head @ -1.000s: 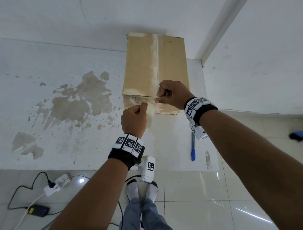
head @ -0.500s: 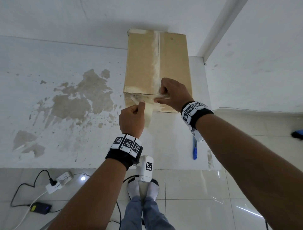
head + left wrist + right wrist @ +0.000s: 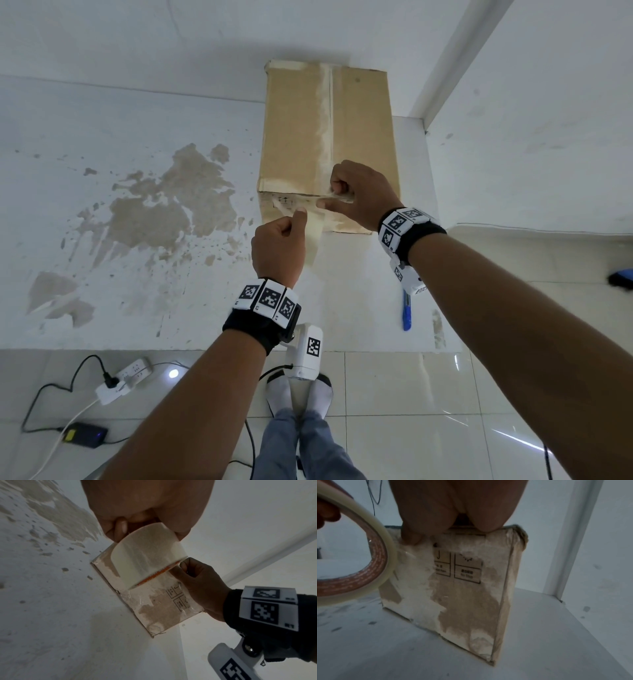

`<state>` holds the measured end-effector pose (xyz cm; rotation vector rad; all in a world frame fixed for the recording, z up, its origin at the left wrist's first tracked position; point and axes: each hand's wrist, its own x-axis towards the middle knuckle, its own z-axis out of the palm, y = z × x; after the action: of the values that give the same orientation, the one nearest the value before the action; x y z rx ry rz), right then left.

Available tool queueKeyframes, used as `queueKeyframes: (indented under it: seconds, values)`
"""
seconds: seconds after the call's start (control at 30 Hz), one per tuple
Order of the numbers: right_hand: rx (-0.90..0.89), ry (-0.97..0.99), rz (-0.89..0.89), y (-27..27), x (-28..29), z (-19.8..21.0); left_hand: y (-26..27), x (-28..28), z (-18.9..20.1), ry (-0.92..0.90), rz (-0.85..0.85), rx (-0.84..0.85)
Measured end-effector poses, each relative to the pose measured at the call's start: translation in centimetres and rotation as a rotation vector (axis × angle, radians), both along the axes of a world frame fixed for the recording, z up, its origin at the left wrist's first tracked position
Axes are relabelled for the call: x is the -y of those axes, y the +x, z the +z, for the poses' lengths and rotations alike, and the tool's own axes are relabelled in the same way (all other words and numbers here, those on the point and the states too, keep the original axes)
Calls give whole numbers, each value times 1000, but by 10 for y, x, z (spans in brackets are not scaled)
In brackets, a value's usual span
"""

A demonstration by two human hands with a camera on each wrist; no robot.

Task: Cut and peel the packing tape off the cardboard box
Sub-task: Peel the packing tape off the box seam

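Note:
A tall cardboard box (image 3: pixel 298 137) stands on the white table, with worn tape along its top seam and front face (image 3: pixel 462 595). My left hand (image 3: pixel 279 246) grips a roll of clear packing tape (image 3: pixel 147 555) just in front of the box. A clear tape strip (image 3: pixel 318 198) runs from the roll to the box's front top edge. There my right hand (image 3: pixel 359 195) has its fingers curled on the strip, and its thumb (image 3: pixel 409 538) presses on the box front. The roll (image 3: pixel 382 555) also shows at the left of the right wrist view.
A blue cutter (image 3: pixel 406 310) lies on the table (image 3: pixel 154 308) below my right wrist. Brown stains mark the left half of the table. On the floor sit a power strip (image 3: pixel 123 378), a black adapter (image 3: pixel 82 435) and cables. Walls close in behind and to the right.
My right hand's fingers have shifted on the box's front top edge, and the thumb now points left along it. The left hand with the roll has barely moved.

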<state>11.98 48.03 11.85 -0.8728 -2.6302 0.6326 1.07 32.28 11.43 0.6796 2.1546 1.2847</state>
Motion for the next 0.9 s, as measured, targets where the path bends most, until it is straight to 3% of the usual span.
queueKeyframes:
  seconds: [0.2, 0.4, 0.73, 0.9]
  values:
    - [-23, 97, -15, -1, 5, -6, -2, 3, -4, -30, 2, 8]
    - [131, 288, 122, -2, 1, -7, -3, 2, -5, -18, 2, -2]
    - [201, 114, 267, 4, -9, 12, 1, 2, -1, -3, -6, 1]
    - [215, 95, 216, 5, -11, 15, 4, 4, 2, 0, -18, 3]
